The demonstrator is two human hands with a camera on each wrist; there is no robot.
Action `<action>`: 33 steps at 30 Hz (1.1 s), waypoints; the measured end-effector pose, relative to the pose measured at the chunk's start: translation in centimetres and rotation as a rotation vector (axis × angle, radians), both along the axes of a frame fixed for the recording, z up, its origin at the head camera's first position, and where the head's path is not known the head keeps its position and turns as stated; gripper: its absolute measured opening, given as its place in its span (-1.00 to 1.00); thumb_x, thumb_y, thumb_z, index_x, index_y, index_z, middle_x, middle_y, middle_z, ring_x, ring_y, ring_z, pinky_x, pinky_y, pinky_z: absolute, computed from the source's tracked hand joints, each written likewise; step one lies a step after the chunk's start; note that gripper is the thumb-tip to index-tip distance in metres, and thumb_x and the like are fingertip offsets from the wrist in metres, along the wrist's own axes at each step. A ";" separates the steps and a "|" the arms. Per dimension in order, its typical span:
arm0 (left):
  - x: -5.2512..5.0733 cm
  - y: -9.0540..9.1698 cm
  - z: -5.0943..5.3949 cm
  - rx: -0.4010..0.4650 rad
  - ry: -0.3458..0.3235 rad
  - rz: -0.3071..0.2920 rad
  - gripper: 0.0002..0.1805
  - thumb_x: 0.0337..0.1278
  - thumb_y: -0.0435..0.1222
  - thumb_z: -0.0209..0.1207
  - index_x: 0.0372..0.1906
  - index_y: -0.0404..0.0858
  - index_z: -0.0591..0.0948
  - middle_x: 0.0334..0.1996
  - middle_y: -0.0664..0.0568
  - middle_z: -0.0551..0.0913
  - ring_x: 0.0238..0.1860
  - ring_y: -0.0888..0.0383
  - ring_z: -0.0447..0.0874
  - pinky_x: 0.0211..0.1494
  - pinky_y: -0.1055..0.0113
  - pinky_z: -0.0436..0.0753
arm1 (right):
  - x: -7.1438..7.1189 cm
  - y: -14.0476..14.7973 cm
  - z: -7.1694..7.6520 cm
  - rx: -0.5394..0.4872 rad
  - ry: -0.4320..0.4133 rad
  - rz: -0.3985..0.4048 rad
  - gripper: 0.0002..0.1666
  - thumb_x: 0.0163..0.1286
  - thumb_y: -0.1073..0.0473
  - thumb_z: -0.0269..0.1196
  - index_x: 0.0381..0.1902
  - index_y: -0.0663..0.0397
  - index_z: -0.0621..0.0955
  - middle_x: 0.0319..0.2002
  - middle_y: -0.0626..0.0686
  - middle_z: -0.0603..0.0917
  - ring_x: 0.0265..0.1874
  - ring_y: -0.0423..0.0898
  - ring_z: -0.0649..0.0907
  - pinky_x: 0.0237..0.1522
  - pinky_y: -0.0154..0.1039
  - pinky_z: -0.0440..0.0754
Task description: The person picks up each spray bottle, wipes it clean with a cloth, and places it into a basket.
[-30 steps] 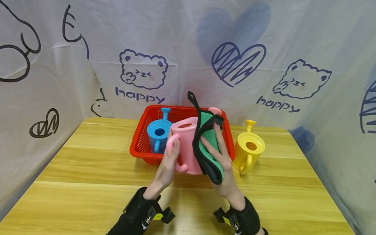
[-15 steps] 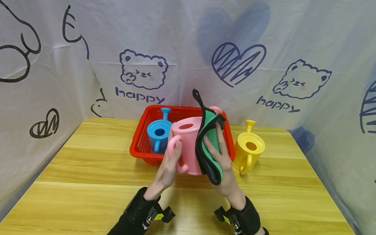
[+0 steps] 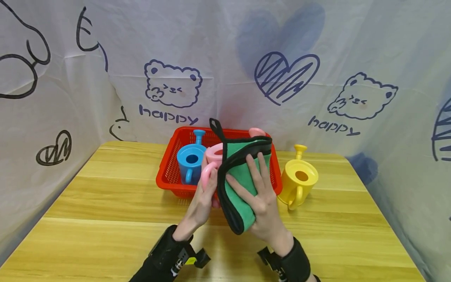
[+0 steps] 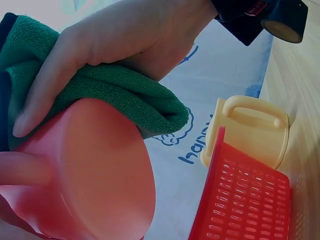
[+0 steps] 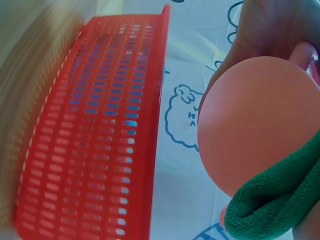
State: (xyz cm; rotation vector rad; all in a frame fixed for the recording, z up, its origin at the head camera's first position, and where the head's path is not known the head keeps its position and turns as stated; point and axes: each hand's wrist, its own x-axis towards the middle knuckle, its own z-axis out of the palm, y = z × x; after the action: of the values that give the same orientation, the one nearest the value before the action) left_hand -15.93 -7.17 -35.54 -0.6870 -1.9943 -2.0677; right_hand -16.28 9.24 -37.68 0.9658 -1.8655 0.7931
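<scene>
My left hand (image 3: pixel 200 203) grips the pink watering can (image 3: pixel 213 152) by its handle side, in front of the red basket. Spread over the can's front and right side is a folded green cloth (image 3: pixel 243 178) with black edging, and my right hand (image 3: pixel 265 203) presses it there with spread fingers. In the left wrist view the cloth (image 4: pixel 130 95) wraps the side of the can (image 4: pixel 107 175), under the right hand (image 4: pixel 125 37). The can's flat base (image 5: pixel 260 125) shows in the right wrist view; the cloth hides much of its body in the head view.
Behind the hands stands a red basket (image 3: pixel 169 187) with a blue watering can (image 3: pixel 184 156) inside at its left. A yellow watering can (image 3: pixel 299 176) stands on the wooden table (image 3: pixel 105 219) right of the basket. A drawn-on white sheet hangs behind.
My right hand and the cloth have moved left and toward the person across the pink can, covering most of its body. The left hand has hardly moved.
</scene>
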 end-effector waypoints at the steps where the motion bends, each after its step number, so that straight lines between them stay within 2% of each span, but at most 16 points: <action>1: 0.0 0.0 0.0 -0.002 0.004 0.002 -0.38 0.53 0.06 -0.27 0.50 -0.14 0.05 0.48 -0.02 0.11 0.49 -0.01 0.13 0.49 -0.18 0.27 | 0.0 0.0 0.0 -0.010 -0.007 0.009 -0.44 0.50 -0.21 0.05 0.33 -0.18 0.56 0.56 0.19 0.22 0.57 0.31 0.11 0.47 0.14 0.35; 3: -0.1 0.0 0.0 -0.002 0.009 0.001 -0.42 0.53 0.06 -0.26 0.44 -0.16 0.12 0.47 -0.01 0.12 0.47 0.01 0.15 0.46 -0.09 0.34 | 0.0 0.0 0.0 -0.039 -0.033 0.040 -0.46 0.51 -0.17 0.06 0.33 -0.15 0.56 0.57 0.19 0.21 0.58 0.31 0.11 0.51 0.06 0.30; 5: 0.0 0.0 0.0 -0.009 -0.009 0.004 -0.38 0.52 0.08 -0.24 0.47 -0.16 0.09 0.46 -0.02 0.12 0.45 0.02 0.16 0.44 0.02 0.37 | 0.0 0.1 0.0 -0.074 -0.073 0.079 -0.47 0.52 -0.14 0.08 0.35 -0.13 0.55 0.58 0.18 0.18 0.58 0.29 0.09 0.53 -0.02 0.27; 7: 0.1 0.0 -0.3 -0.026 -0.046 0.020 -0.35 0.50 0.13 -0.23 0.48 -0.13 0.07 0.40 -0.03 0.20 0.34 0.03 0.27 0.32 0.16 0.46 | 0.0 0.3 0.1 -0.116 -0.127 0.130 -0.45 0.51 -0.11 0.12 0.38 -0.11 0.52 0.60 0.16 0.14 0.60 0.24 0.08 0.55 -0.10 0.24; 10: 0.2 0.1 -0.4 -0.040 -0.046 0.024 -0.30 0.49 0.15 -0.20 0.51 -0.12 0.02 0.33 -0.09 0.29 0.25 -0.01 0.37 0.23 0.29 0.53 | -0.2 0.5 0.2 -0.181 -0.204 0.220 -0.41 0.52 -0.09 0.12 0.44 -0.08 0.45 0.62 0.15 0.07 0.60 0.14 0.10 0.54 -0.19 0.24; 12: 0.2 0.2 -0.5 -0.044 -0.041 0.022 -0.31 0.49 0.14 -0.18 0.51 -0.08 0.02 0.36 -0.07 0.30 0.26 0.00 0.38 0.20 0.33 0.58 | -0.3 0.7 0.2 -0.211 -0.235 0.265 -0.39 0.54 -0.07 0.09 0.47 -0.05 0.41 0.63 0.16 0.03 0.60 0.10 0.13 0.54 -0.21 0.26; 15: 0.2 0.3 -0.5 -0.037 -0.038 0.011 -0.27 0.49 0.09 -0.17 0.58 0.01 -0.12 0.48 0.01 0.17 0.40 0.02 0.24 0.31 0.32 0.55 | -0.5 0.8 0.3 -0.228 -0.257 0.305 -0.39 0.57 -0.05 0.04 0.50 -0.04 0.36 0.63 0.18 0.01 0.60 0.09 0.15 0.53 -0.22 0.27; 17: 0.2 0.4 -0.5 -0.039 -0.040 0.015 -0.25 0.49 0.09 -0.17 0.59 0.03 -0.16 0.49 0.02 0.15 0.41 0.03 0.23 0.31 0.33 0.55 | -0.5 0.8 0.3 -0.220 -0.257 0.299 -0.38 0.56 -0.05 0.05 0.50 -0.07 0.35 0.63 0.18 0.00 0.60 0.10 0.14 0.53 -0.22 0.27; 19: 0.3 0.3 -0.5 -0.046 -0.033 0.025 -0.27 0.49 0.11 -0.18 0.58 0.00 -0.12 0.44 -0.02 0.20 0.35 0.02 0.29 0.27 0.35 0.55 | -0.5 0.8 0.3 -0.203 -0.247 0.285 -0.38 0.55 -0.07 0.07 0.50 -0.11 0.36 0.63 0.19 0.00 0.60 0.13 0.13 0.54 -0.21 0.25; 22: 0.3 0.2 -0.6 -0.054 -0.027 0.039 -0.28 0.50 0.14 -0.22 0.56 -0.07 -0.07 0.39 -0.06 0.25 0.30 0.02 0.33 0.27 0.31 0.50 | -0.4 0.7 0.2 -0.146 -0.188 0.211 -0.39 0.53 -0.11 0.09 0.47 -0.16 0.40 0.62 0.19 0.04 0.60 0.20 0.10 0.57 -0.16 0.21; 24: 0.2 0.3 -0.6 -0.044 -0.016 0.029 -0.30 0.52 0.12 -0.23 0.54 -0.11 -0.03 0.40 -0.07 0.24 0.33 0.02 0.32 0.34 0.21 0.46 | -0.4 0.6 0.2 -0.096 -0.135 0.146 -0.41 0.52 -0.13 0.09 0.45 -0.18 0.44 0.61 0.20 0.09 0.59 0.26 0.08 0.57 -0.09 0.21; 28: 0.0 0.4 -0.3 -0.006 0.029 -0.012 -0.35 0.54 0.05 -0.23 0.54 -0.12 0.01 0.51 0.00 0.08 0.49 0.03 0.13 0.49 -0.07 0.32 | -0.2 0.6 0.1 0.012 -0.041 0.022 -0.41 0.51 -0.19 0.05 0.40 -0.18 0.50 0.59 0.20 0.17 0.58 0.31 0.08 0.50 0.11 0.31; 30: -0.2 0.5 -0.2 0.008 0.059 -0.030 -0.40 0.55 0.04 -0.23 0.51 -0.11 0.06 0.51 0.02 0.08 0.50 0.02 0.12 0.47 -0.16 0.32 | -0.2 0.6 0.1 0.057 -0.016 -0.018 -0.39 0.50 -0.24 0.03 0.39 -0.18 0.51 0.58 0.20 0.18 0.58 0.32 0.08 0.44 0.20 0.36; 33: -0.3 0.5 -0.3 0.014 0.083 -0.032 -0.40 0.54 0.04 -0.23 0.52 -0.04 0.03 0.50 0.04 0.11 0.50 0.05 0.13 0.47 -0.18 0.31 | -0.1 0.6 0.2 0.091 0.003 -0.044 -0.36 0.48 -0.27 0.02 0.39 -0.18 0.51 0.58 0.20 0.18 0.58 0.33 0.07 0.41 0.28 0.37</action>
State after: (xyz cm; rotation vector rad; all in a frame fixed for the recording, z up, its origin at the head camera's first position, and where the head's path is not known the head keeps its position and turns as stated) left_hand -16.27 -6.69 -35.81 -0.7937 -1.9354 -2.0340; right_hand -16.33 9.80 -37.53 0.9788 -1.9280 0.6856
